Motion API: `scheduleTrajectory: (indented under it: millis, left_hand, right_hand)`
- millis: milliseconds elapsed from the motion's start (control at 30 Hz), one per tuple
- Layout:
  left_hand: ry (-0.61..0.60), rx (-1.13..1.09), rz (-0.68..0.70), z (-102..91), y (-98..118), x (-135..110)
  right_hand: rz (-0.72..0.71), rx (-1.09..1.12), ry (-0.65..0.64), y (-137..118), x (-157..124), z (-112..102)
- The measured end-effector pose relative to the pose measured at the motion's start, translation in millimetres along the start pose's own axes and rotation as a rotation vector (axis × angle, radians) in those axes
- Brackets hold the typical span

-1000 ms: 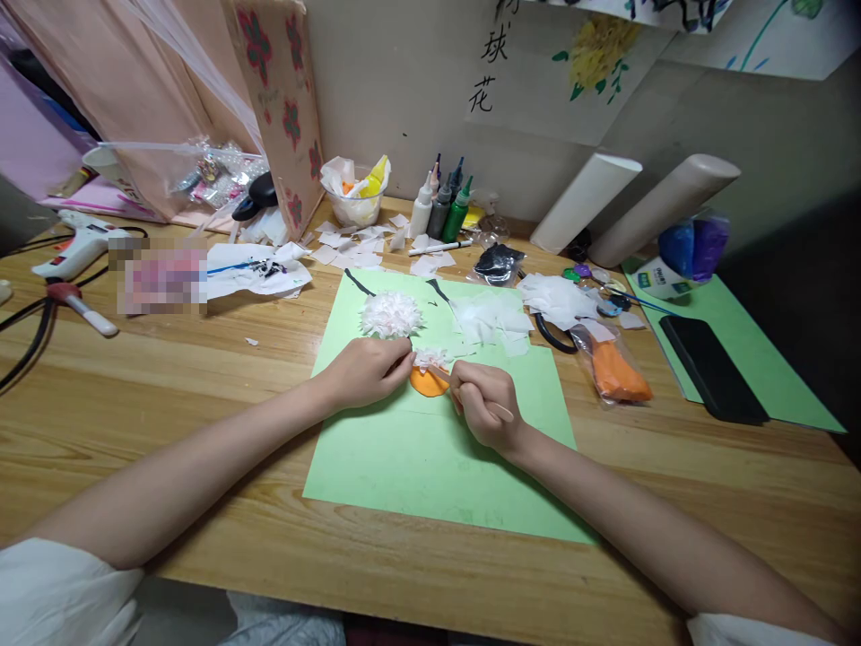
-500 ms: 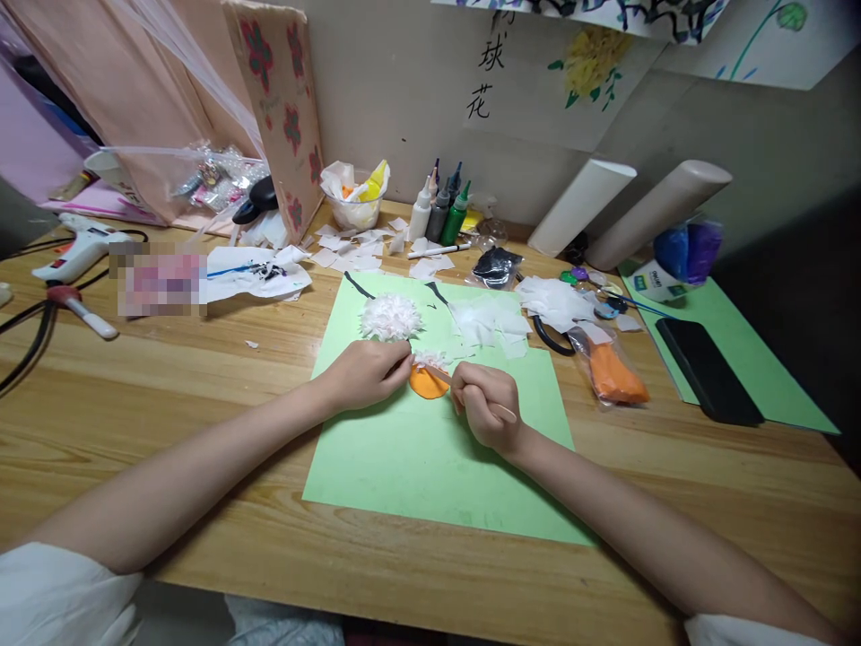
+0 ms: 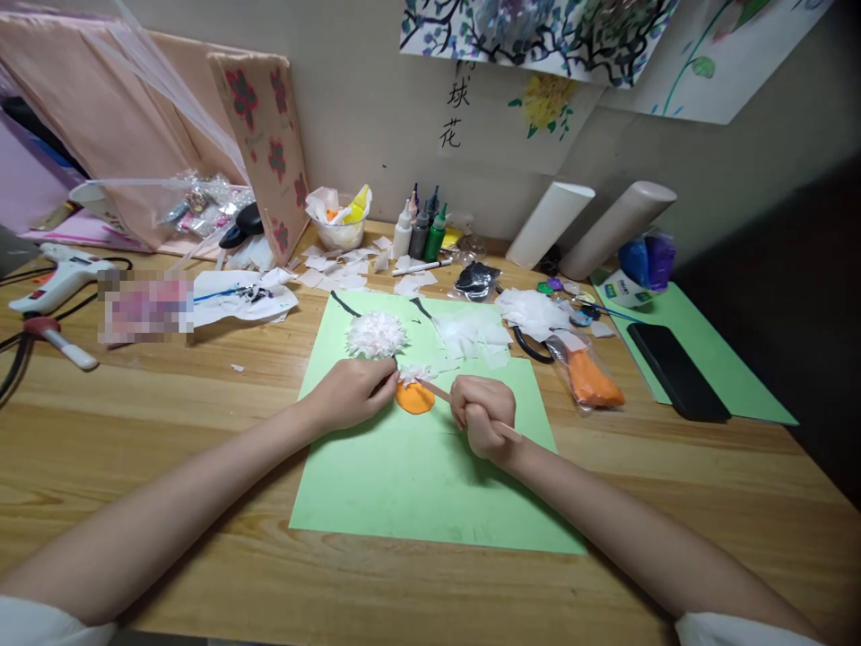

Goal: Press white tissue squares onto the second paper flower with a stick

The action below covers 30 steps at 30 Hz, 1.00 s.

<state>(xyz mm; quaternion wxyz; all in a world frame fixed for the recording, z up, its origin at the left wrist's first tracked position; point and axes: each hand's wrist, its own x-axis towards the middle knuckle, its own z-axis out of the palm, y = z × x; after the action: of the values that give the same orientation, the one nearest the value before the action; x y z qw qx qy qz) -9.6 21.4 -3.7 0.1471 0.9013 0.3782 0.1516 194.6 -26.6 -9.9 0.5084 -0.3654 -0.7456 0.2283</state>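
A flat orange clay disc (image 3: pixel 415 399) lies on a green sheet (image 3: pixel 404 484), with white paper tufts (image 3: pixel 418 373) along its far edge. My right hand (image 3: pixel 484 414) is closed round a thin wooden craft stick (image 3: pixel 437 390), whose tip touches the disc near the tufts. To the disc's left, my left hand (image 3: pixel 356 392) rests on the sheet, thumb and fingers pinched together at the disc's edge. Whatever is between those fingertips is hidden. Just beyond stands a full white paper pompom flower (image 3: pixel 377 335). White tissue squares (image 3: pixel 471 334) lie to its right.
Glue bottles (image 3: pixel 418 235) and a plastic tub (image 3: pixel 338 220) stand at the back among paper scraps. On the right are a bag of orange clay (image 3: pixel 592 377) and a black phone-like slab (image 3: pixel 678 370). A glue gun (image 3: pixel 57 280) lies far left.
The whole view has shifted, so things sit lower and further left. My right hand is a little further from the disc, and more of the stick shows. My left hand stays beside the disc.
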Motion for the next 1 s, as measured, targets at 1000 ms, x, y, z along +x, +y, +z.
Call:
scheduleTrajectory:
  millis: [1000]
  left_hand:
    - [-0.004,0.025,0.017,-0.2,0.0,0.1]
  right_hand:
    - [0.063,-0.37,-0.247,46.6,30.6,-29.9]
